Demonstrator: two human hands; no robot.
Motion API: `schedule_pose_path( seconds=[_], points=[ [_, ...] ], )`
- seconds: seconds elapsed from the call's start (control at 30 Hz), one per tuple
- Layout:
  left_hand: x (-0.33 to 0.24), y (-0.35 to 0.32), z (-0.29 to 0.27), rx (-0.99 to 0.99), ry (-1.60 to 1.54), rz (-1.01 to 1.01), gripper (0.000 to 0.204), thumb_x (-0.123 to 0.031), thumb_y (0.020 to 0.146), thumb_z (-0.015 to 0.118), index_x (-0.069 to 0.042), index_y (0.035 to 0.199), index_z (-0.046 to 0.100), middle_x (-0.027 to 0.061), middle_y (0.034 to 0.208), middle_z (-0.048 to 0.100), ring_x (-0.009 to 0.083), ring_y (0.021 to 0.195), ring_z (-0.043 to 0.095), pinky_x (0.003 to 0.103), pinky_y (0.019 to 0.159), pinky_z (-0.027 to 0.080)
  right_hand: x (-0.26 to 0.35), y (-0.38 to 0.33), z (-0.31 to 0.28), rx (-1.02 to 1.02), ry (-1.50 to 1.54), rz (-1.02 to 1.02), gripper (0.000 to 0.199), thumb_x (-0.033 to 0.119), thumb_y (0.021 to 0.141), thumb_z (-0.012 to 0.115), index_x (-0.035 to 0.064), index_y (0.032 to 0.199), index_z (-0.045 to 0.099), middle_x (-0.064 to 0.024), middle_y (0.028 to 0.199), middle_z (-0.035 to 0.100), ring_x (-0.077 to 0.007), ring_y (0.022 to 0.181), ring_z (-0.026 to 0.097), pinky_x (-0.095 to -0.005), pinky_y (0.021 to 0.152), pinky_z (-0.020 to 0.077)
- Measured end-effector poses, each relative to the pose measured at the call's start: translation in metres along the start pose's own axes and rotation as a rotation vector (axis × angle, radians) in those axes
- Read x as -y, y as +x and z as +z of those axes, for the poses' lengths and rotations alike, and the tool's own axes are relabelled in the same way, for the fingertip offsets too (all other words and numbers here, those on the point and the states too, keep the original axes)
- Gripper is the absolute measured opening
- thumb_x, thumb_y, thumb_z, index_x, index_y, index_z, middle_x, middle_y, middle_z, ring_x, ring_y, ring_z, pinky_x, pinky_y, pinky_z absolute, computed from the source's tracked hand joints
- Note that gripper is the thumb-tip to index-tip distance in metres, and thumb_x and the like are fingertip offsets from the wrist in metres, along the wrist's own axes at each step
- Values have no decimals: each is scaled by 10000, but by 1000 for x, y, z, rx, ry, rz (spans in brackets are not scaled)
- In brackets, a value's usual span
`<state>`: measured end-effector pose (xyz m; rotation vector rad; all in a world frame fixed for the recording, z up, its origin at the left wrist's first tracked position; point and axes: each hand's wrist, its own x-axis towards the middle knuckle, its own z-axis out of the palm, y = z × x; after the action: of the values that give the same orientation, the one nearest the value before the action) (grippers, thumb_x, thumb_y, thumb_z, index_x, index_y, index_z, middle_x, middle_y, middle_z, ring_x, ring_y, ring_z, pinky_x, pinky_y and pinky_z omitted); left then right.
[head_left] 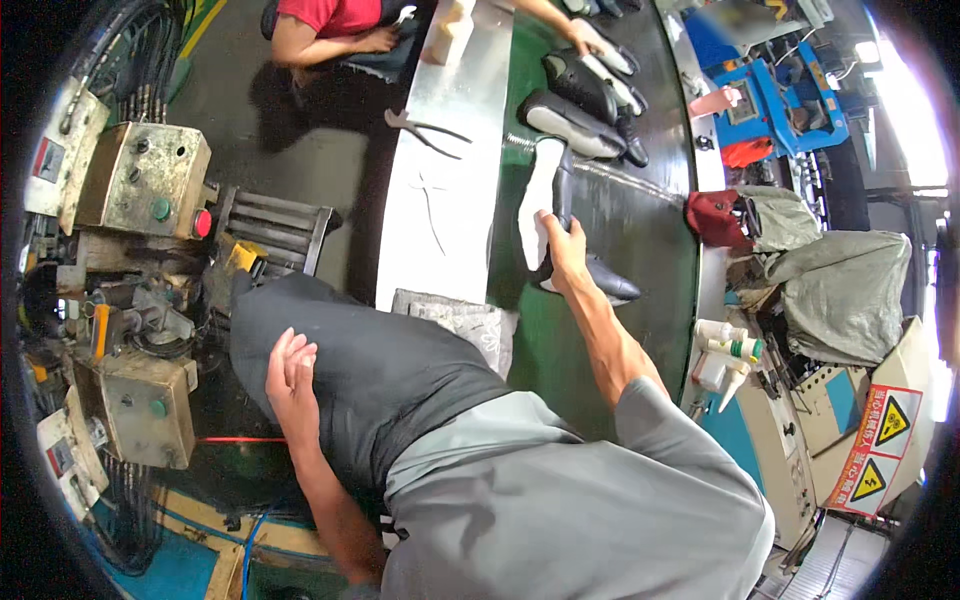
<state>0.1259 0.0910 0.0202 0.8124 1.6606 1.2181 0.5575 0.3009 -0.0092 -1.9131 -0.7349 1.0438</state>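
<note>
Right hand (562, 245) grips shoe (548, 215), seemingly; left hand (291, 372) open.

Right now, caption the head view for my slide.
Right hand grips a black shoe with white sole on the green belt; left hand rests open on dark trousers.

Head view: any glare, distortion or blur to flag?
Head view: blown-out glare at the right rim; fisheye bends the steel table edges; black vignette in the corners; right hand on the black shoe reads sharp, left hand slightly soft.
</note>
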Motion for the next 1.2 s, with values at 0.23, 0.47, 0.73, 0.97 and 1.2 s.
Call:
schedule_pose_path(
  seconds=[0.23,0.47,0.73,0.97,1.2],
  points=[
    [-81,70,46,97,-107,270,570,-115,1088,667,-23,1615,469,225,1506,602,269,1293,673,374,1123,521,35,-91,49,568,-74,-101,831,305,913,819,-71,1571,476,-150,1225,689,-231,1099,654,-355,994,527],
    [-80,79,-39,-81,417,432,339,-111,1069,679,-20,1396,687,149,1331,737,215,1178,714,331,989,557,50,-190,110,1308,-287,-111,905,342,881,863,-50,1599,476,-161,1393,633,-248,1298,590,-396,1145,453],
    [-17,23,-63,-519,404,85,221,-107,1035,684,23,1201,751,253,1120,760,426,1028,749,420,883,584,55,-241,119,1354,-947,-1529,916,373,872,875,209,1664,444,-327,1687,290,-493,1455,459,-559,1193,436],
    [7,10,-48,-569,-242,22,260,-67,1068,637,30,1280,754,107,1224,783,188,1110,690,324,1004,518,33,-239,119,1307,-938,-1689,829,315,817,889,438,1563,548,-244,1749,220,-560,1346,470,-595,1081,541],
    [-6,12,-32,-669,28,-64,260,-87,1074,631,32,1276,743,168,1197,785,253,1093,718,354,1002,525,19,-227,119,1326,-800,-1627,756,331,797,887,399,1504,626,-250,1747,237,-547,1323,495,-602,1082,525]
  ],
)
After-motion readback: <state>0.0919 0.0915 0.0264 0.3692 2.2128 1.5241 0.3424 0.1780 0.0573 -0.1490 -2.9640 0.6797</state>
